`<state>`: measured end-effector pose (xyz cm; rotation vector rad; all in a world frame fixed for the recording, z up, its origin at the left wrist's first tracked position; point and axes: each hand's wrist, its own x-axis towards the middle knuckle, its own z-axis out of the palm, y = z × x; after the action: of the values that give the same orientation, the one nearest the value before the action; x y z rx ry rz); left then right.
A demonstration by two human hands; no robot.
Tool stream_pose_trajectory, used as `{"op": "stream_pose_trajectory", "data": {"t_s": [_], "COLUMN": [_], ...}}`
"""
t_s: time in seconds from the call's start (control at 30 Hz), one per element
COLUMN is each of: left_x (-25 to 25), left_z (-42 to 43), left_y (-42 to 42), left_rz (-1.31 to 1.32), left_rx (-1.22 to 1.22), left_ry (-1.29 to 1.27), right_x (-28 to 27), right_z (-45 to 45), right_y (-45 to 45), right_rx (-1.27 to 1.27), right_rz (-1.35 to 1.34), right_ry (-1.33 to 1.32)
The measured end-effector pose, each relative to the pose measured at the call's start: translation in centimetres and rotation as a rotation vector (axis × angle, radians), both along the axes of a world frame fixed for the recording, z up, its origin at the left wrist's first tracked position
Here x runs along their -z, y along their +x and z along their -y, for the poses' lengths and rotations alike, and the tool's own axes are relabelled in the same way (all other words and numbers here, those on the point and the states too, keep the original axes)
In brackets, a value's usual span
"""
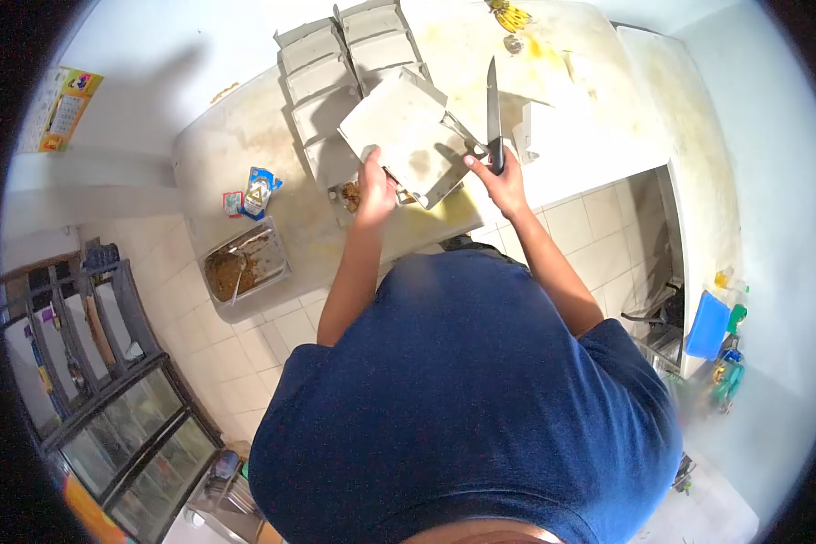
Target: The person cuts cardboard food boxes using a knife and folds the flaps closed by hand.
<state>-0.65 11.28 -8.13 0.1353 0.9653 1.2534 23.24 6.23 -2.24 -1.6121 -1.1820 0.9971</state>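
A white cardboard box [399,127], tilted, is in front of me above the counter. My left hand [374,189] is closed on its lower left edge. In my right hand [503,181] is a knife [493,109], its black handle gripped and its long blade pointing away from me. The thumb of that hand is close to the box's right side; whether it touches the box I cannot tell. Behind the box, two columns of open white boxes [322,82] stand side by side. Some brown food [350,196] shows beside my left hand, partly hidden.
A clear tub [281,270] of brown food with a utensil sits at the counter's left end. Near it lie a blue packet [259,192] and a small red packet [233,204]. Bananas [511,15] are at the back. A dark rack [109,363] stands lower left.
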Motion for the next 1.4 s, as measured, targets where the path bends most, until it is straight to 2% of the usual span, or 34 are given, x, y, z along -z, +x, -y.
{"op": "stream_pose_trajectory", "data": {"t_s": [0.07, 0.1, 0.2, 0.3, 0.4, 0.5, 0.6, 0.67, 0.73, 0.77, 0.87, 0.9, 1.0, 1.1, 1.2, 1.3, 1.4], "left_x": [3.2, 2.8, -1.6, -1.2, -3.7, -6.2, -4.1, -2.7, -2.4, -2.2, -3.2, -4.6, -4.9, -4.3, -6.0, -5.0, -4.8], "left_z": [0.3, 0.6, 2.2, 2.6, 4.0, 4.6, 4.6, 5.0, 5.8, 5.6, 6.2, 6.6, 7.0, 7.4, 7.0, 6.8, 7.0], "left_y": [-0.2, 0.1, 1.4, 0.9, 1.3, 1.0, -0.1, -0.7, -1.1, -1.7, -2.0, -2.0, -1.5, -0.8, -0.4, 0.4, 0.9], "left_rz": [0.045, -0.016, -0.37, -0.934, -1.015, -1.022, -0.784, -0.835, -0.929, -0.665, -0.462, -0.482, -0.441, -0.498, -0.976, -0.899, -0.704], "left_rx": [-0.078, -0.092, -0.151, -0.082, -0.051, 0.064, 0.277, 0.309, 0.29, 0.475, 0.542, 0.562, 0.577, 0.489, 0.539, 0.437, 0.329], "left_ry": [0.101, 0.131, 0.134, 0.382, 0.504, 0.564, 0.665, 0.802, 0.97, 0.889, 0.767, 0.738, 0.724, 0.888, 0.906, 0.835, 0.737], "right_x": [1.0, 1.0, 0.7, 0.5, 0.5, 1.0, -0.1, -1.4, -0.6, -0.3, 0.0, -0.1, -0.6, -1.0, -2.6, -2.7, -3.0], "right_z": [0.1, 0.2, 0.5, 0.5, 0.5, 0.6, 0.9, 1.3, 1.3, 1.4, 1.3, 1.2, 1.2, 1.2, 1.3, 1.4, 1.8], "right_y": [-0.2, -0.4, -1.0, -1.1, -0.9, -1.0, -0.9, -0.9, -0.9, -0.6, -0.1, -0.1, -0.2, -0.4, -0.6, -0.5, -0.9], "right_rx": [0.005, 0.021, 0.034, -0.006, -0.033, -0.015, 0.054, 0.089, 0.106, 0.107, 0.152, 0.173, 0.212, 0.184, 0.174, 0.107, 0.057], "right_rz": [-0.025, -0.044, -0.105, -0.112, -0.038, -0.106, -0.235, -0.316, -0.35, -0.367, -0.386, -0.388, -0.403, -0.415, -0.581, -0.609, -0.456], "right_ry": [0.005, 0.022, 0.059, 0.092, 0.158, 0.138, -0.016, -0.133, -0.095, -0.102, -0.171, -0.2, -0.223, -0.23, -0.248, -0.248, -0.169]}}
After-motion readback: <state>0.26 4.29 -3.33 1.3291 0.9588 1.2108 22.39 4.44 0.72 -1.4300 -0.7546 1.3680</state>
